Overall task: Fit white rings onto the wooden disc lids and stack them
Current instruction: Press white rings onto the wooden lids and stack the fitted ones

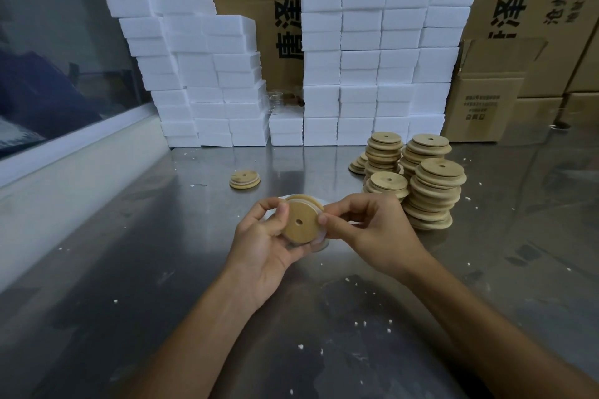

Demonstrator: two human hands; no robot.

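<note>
Beyond the held wooden disc lid [299,221], one ringed lid [245,179] lies finished (barely a start). Left hand [264,238] grips it; right hand [366,227] pinches the white ring [319,204] on, while unringed stacks [424,178] wait.

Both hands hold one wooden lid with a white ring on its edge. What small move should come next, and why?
Probably run the right hand fingers along the white ring to press it fully onto the lid, while the left hand holds it. The ring looks loose at the lower right edge, so stacking seems too early.
</note>
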